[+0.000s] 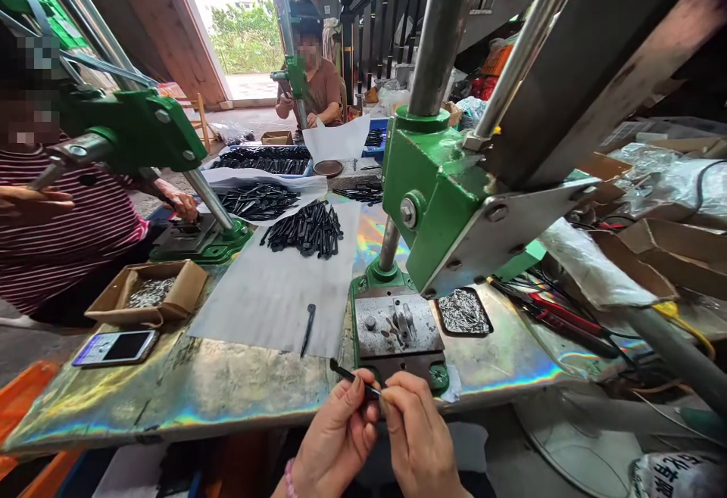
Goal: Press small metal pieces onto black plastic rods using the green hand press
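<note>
Just in front of the table's near edge, my left hand pinches a slim black piece with a flat, widened head. My right hand grips its other end with thumb and fingers, hiding that end. Beyond my hands stands a green hand press with a metal fixture plate on its base. One similar black piece lies alone on a white sheet. Farther back on the sheet is a heap of such black pieces. Small shiny metal parts fill a dark tray right of the press.
At left, a co-worker in a striped shirt sits at another green press. Another person works at the back. A cardboard box and a phone lie left. Red-handled pliers and cables lie right.
</note>
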Motion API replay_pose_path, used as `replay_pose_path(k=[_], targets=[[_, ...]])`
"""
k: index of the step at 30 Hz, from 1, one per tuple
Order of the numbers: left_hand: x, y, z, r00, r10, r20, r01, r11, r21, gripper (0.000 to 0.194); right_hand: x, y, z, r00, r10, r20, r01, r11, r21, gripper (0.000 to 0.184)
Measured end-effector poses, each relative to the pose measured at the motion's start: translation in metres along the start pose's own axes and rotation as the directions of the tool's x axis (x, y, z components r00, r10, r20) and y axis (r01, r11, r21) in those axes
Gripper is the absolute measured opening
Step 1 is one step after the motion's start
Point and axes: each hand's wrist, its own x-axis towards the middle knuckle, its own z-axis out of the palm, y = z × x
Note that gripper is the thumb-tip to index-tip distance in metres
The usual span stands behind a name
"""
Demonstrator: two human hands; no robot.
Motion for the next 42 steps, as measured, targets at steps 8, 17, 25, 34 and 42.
replay_pose_path(k=[8, 17, 25, 34, 42], targets=[[-0.002, 0.0, 0.002, 0.997, 0.053, -0.052, -0.05, 0.997, 0.065, 0.035, 0.01, 0.001, -0.008, 0.978, 0.185, 0.092, -0.2, 0.958, 0.206, 0.013], [-0.003, 0.006, 0.016, 0.988, 0.142, 0.059, -0.152, 0.961, 0.23, 0.03, 0.003, 0.023, -0.02, 0.91, 0.299, 0.286, -0.39, 0.852, 0.35, 0.024], [0.022, 0.031, 0.037, 0.977, 0.155, 0.148, -0.2, 0.907, 0.37, 0.025, 0.0, 0.065, -0.031, 0.836, 0.468, 0.288, -0.524, 0.836, 0.161, 0.021], [0.05, 0.041, 0.08, 0.921, 0.282, 0.269, -0.39, 0.673, 0.628, 0.029, 0.003, 0.066, -0.021, 0.851, 0.493, 0.179, -0.522, 0.831, 0.192, 0.023], [0.08, 0.042, 0.093, 0.86, 0.351, 0.37, -0.452, 0.186, 0.873, 0.031, 0.006, 0.069, -0.023, 0.85, 0.495, 0.182, -0.527, 0.813, 0.247, 0.023]])
